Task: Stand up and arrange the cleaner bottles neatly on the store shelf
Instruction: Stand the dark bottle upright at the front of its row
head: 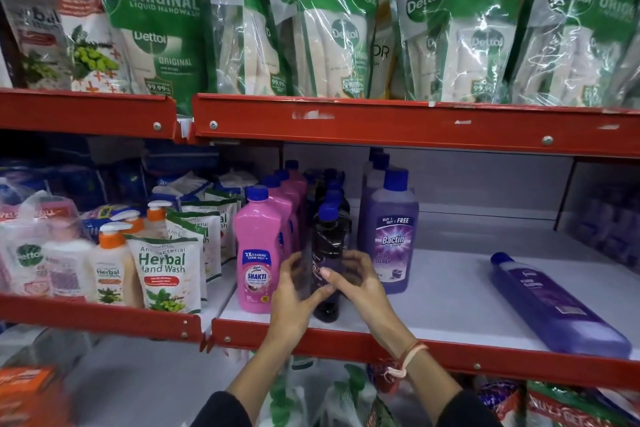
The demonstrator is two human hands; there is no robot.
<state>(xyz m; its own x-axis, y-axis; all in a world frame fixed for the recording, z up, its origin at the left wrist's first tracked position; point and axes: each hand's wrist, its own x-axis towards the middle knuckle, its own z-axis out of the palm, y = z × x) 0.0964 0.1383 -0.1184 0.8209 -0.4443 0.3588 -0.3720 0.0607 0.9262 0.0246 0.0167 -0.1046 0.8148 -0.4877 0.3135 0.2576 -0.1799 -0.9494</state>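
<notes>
Fingers [322, 291] of both hands wrap the dark bottle [327, 253], upright with a blue cap at the shelf [450, 298] front, between a pink bottle [258, 253] and a purple bottle [393, 236]. 1 purple bottle [557, 305] lies flat, well apart.

Single head view, close to the shelf [450, 291], facing forward, tilted slightly downward

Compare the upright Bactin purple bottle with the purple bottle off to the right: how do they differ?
The Bactin bottle stands upright in its row beside the dark bottles; the right-hand purple bottle lies flat, alone near the shelf's front edge. Bactin shows its front label; the lying one shows what looks like its back label. Both have blue caps.
</notes>
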